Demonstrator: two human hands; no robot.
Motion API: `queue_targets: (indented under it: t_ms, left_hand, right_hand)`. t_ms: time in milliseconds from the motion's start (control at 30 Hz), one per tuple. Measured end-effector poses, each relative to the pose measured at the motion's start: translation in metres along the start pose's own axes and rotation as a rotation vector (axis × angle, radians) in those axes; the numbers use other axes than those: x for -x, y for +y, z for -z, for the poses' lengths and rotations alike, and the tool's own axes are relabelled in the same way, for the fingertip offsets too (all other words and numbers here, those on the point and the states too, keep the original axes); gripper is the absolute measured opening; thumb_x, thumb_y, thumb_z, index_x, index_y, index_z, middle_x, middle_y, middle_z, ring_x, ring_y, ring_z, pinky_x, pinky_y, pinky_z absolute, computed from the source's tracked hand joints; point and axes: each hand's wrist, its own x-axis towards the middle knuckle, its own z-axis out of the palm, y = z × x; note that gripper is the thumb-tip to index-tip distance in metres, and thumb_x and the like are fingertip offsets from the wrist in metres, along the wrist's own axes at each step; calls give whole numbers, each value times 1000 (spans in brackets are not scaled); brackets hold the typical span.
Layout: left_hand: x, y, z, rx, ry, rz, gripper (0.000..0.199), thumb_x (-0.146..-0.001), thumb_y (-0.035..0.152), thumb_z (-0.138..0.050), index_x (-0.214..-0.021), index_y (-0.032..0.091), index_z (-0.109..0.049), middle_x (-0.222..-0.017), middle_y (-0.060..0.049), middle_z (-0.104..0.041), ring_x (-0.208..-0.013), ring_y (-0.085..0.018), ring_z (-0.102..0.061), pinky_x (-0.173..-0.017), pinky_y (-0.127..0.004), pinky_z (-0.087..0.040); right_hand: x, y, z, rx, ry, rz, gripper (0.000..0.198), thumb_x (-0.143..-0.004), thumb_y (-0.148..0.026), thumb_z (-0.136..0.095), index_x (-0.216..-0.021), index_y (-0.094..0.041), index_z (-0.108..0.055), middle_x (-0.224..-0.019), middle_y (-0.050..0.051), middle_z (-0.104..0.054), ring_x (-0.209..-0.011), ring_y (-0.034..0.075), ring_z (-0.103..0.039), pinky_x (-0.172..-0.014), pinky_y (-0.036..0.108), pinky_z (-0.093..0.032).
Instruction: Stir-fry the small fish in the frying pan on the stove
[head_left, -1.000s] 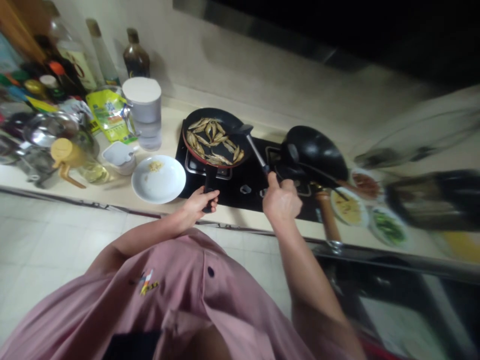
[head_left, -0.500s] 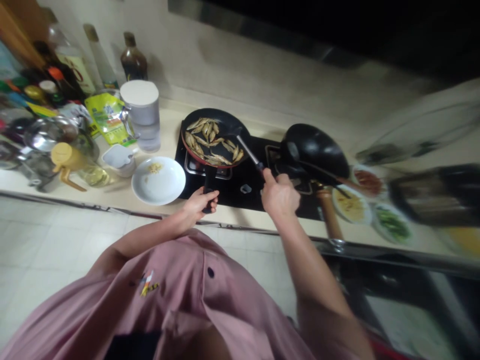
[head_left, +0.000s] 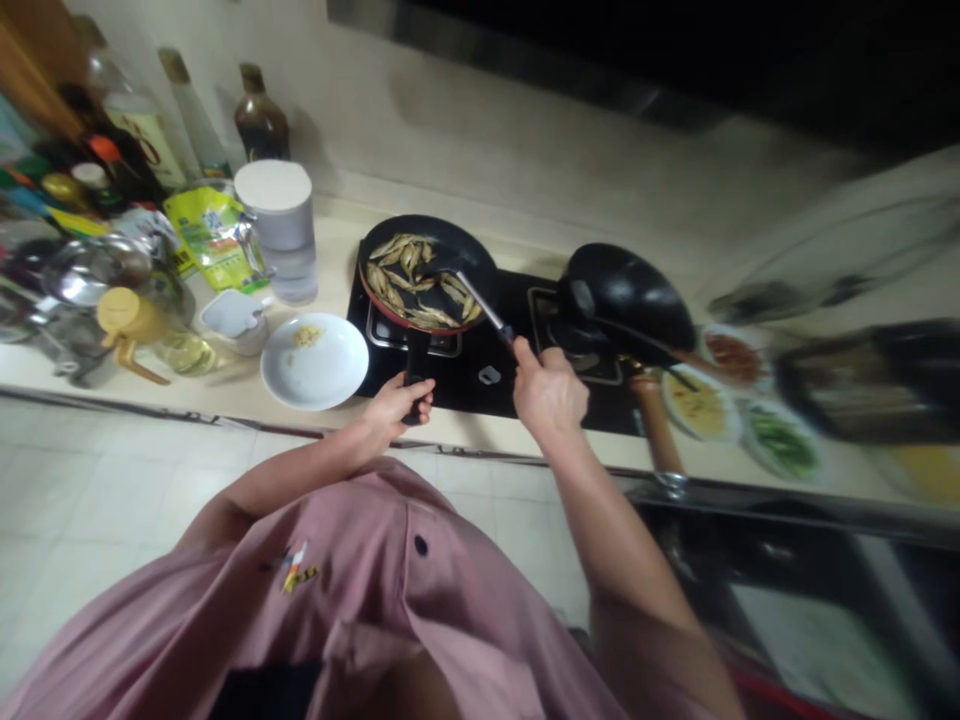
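Observation:
My left hand point(head_left: 403, 402) is closed around the black handle of a frying pan point(head_left: 457, 235), which sits on the left burner. Several small browned fish point(head_left: 409, 262) lie spread over the pan's dark base. In my right hand point(head_left: 551, 392) is the handle of a spatula point(head_left: 484, 303), its shaft slanting down to the left into the pan. The spatula's dark blade is among the fish and hard to make out against the pan. Left of the pan handle, a white plate point(head_left: 341, 365) holds a little chopped pale yellow garnish point(head_left: 307, 335).
A black wok point(head_left: 630, 290) with a wooden handle rests on the right burner. Beyond it stand plates of yellow bits point(head_left: 701, 405), green pieces point(head_left: 784, 440) and reddish pieces point(head_left: 731, 357). A water pitcher point(head_left: 281, 235), an oil jug point(head_left: 127, 315) and several bottles crowd the left counter.
My right hand has shifted slightly left, carrying the spatula further into the pan among the fish. My left hand keeps its grip on the pan handle. The view has moved slightly.

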Motion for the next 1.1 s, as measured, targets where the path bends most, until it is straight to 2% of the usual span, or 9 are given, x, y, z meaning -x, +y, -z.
queue_targets:
  t_ms: [233, 467, 667, 867, 1100]
  left_hand:
    - [-1, -2, 2, 18, -5, -1, 24, -76, 15, -68, -79, 16, -45, -60, 1, -50, -43, -4, -41, -42, -16, -29]
    - [-3, -2, 4, 18, 12, 19, 28, -75, 17, -71, -80, 17, -44, -61, 2, -51, -44, -4, -41, -42, -16, -30]
    - [1, -1, 0, -13, 39, 11, 27, -76, 18, -71, -81, 17, -45, -61, 1, -52, -44, -5, -43, -43, -18, -35]
    - [1, -2, 2, 11, 80, -8, 29, -75, 23, -73, -80, 18, -45, -62, -1, -57, -47, -8, -51, -50, -23, -46]
    - [9, -6, 5, -8, 92, 4, 33, -75, 30, -74, -84, 19, -44, -67, -1, -61, -53, -10, -57, -62, -32, -53]
  right_hand:
    - [8, 19, 19, 37, 24, -37, 42, -94, -27, -39, -134, -28, -54, -99, 10, -51, -79, 18, -47, -53, 26, -21]
    - [-16, 3, 6, 6, 17, -70, 46, -93, -22, -35, -136, -28, -51, -104, 11, -52, -82, 18, -51, -54, 28, -27]
    - [-16, -2, 10, -69, -2, -85, 47, -92, -29, -41, -139, -28, -47, -107, 11, -52, -81, 19, -54, -57, 28, -32]
    - [-24, -25, -9, -203, -104, -131, 50, -92, -33, -43, -142, -27, -42, -107, 10, -52, -75, 17, -55, -62, 29, -37]
    - [-28, -50, -30, -219, -113, -161, 51, -93, -29, -41, -143, -22, -39, -109, 13, -50, -89, 22, -57, -67, 30, -41]
